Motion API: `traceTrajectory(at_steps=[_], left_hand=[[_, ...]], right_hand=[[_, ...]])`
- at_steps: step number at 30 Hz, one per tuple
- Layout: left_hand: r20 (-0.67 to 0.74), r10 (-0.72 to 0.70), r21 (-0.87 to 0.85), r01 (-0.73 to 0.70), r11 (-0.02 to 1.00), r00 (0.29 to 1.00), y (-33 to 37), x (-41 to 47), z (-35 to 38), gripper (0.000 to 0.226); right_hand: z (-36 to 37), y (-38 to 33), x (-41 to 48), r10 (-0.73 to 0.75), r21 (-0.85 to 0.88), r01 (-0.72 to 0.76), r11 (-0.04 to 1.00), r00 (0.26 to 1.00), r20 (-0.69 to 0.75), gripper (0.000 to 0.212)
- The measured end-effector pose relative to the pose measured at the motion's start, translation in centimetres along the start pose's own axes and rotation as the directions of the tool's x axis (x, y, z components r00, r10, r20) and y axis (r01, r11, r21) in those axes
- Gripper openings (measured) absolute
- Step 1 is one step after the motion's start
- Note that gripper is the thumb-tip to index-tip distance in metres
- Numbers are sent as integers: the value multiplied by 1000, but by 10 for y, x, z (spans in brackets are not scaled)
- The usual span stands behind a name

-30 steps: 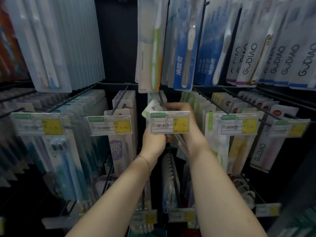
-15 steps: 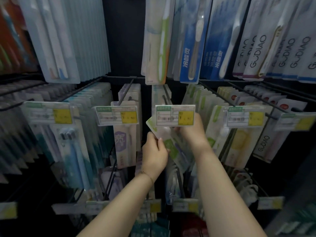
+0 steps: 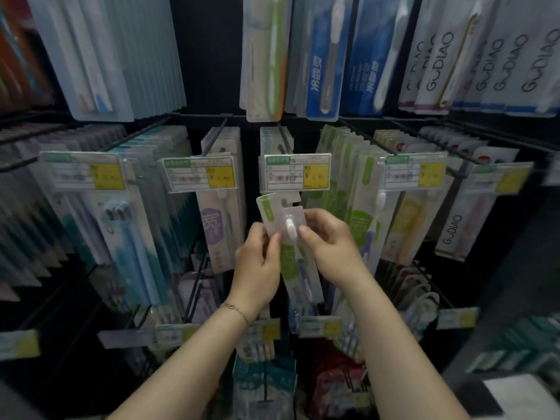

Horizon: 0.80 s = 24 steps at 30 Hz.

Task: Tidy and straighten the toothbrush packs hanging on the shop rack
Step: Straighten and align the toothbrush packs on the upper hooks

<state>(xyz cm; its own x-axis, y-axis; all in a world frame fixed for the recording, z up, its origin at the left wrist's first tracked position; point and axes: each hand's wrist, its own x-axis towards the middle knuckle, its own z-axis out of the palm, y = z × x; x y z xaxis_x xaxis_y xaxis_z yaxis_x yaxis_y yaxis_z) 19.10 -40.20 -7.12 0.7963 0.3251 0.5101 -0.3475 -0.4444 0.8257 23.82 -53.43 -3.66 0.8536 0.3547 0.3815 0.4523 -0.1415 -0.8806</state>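
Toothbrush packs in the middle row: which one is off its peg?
The green-and-white pack, gripped by the left hand and right hand and tilted just below the centre price tag. The other packs hang on their pegs.

Dim light, black back wall, dark wire rack, yellow price tags

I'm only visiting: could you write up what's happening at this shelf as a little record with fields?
Place: shop rack hung with toothbrush packs
Held item: green-and-white pack, tilted, top leaning left
Left hand: grips the pack's left edge
Right hand: pinches its right side
Position: just below the middle price tag
On a hook: apparently not; its hang hole shows free
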Motion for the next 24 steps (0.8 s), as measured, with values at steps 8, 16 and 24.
traceTrajectory(at_steps=[8, 16, 24], left_hand=[[54, 107, -141, -99, 985, 993, 19, -8, 20, 20], [157, 114, -237, -75, 969, 981, 41, 5, 49, 18], [277, 88, -283, -6, 959, 957, 60, 20, 74, 12]], right_hand=[[-31, -3, -23, 27, 146, -13, 989, 995, -93, 18], [-61, -2, -19, 111, 292, -43, 955, 969, -219, 18], [-82, -7, -8, 169, 393, 8, 919, 894, -415, 21]])
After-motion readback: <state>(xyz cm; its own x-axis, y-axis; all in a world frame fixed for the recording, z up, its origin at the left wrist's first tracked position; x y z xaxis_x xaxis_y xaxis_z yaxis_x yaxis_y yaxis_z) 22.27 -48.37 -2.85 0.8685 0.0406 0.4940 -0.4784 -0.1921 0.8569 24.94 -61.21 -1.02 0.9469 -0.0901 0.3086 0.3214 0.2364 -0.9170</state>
